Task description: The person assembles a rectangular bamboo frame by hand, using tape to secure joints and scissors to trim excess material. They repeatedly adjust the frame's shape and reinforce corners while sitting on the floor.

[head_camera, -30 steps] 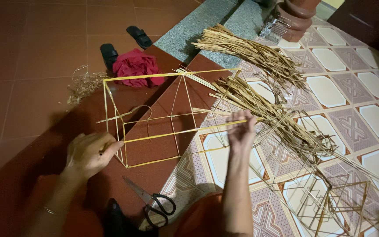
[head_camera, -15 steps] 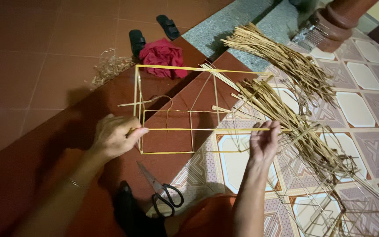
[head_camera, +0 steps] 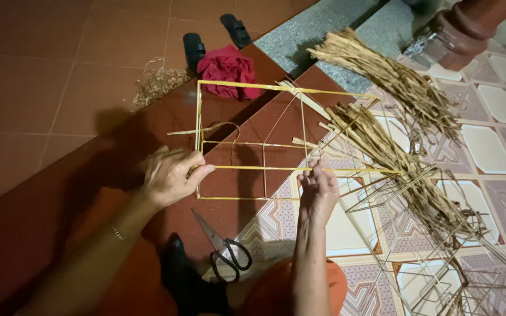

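The floor (head_camera: 60,88) fills most of the view: smooth dark-red tiles on the left, patterned pale tiles on the right, with a grey speckled stone strip (head_camera: 329,32) between them at the top. Since a second ago the view has dropped closer and the box-shaped frame of thin yellow strips (head_camera: 247,140) has been turned, so its long near strip now runs level between both hands; the work looks to be on that near edge.

Two long bundles of dry, flat, pale-brown strips (head_camera: 393,117) lie fanned across the patterned tiles, touching the frame's right side. More finished frames (head_camera: 440,257) are stacked at lower right, thin and angular.

A crumpled red cloth (head_camera: 228,67) sits just behind the frame, next to a pair of black sandals (head_camera: 212,38) and a loose tangle of shavings (head_camera: 156,82).

The left hand (head_camera: 171,175) is closed on the frame's near-left corner, fingers curled over the joint. The right hand (head_camera: 317,187) pinches the same strip further right, fingertips shut on it.

Black-handled scissors (head_camera: 224,246) lie on the floor between the forearms, blades closed.
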